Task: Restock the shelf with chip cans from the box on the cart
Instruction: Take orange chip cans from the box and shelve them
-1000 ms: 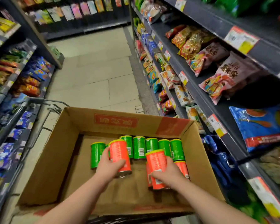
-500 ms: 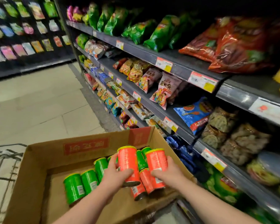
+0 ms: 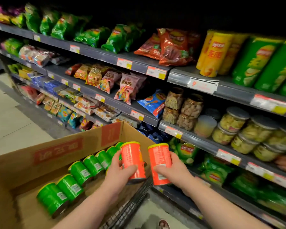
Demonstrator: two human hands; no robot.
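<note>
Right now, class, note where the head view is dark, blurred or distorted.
Head view: top is nearly black; jars and green bags at right smear with blur; yellow cans lean from wide-lens distortion; the orange can in the left hand looks sharper.

The left grip (image 3: 118, 171) holds a red can (image 3: 133, 160) upright near 6 o'clock, above the box's (image 3: 56, 151) right end. The right grip (image 3: 172, 169) holds a second red can (image 3: 158, 162) just beside it toward 5 o'clock, near the cart's (image 3: 132, 200) wire rim. Green cans (image 3: 79, 172) form a diagonal row inside the box at 7 o'clock. Shelves (image 3: 196, 142) of snack bags run from 10 to 4 o'clock, with jars (image 3: 233, 119) at 3 and tall cans (image 3: 254, 63) at 2.
</note>
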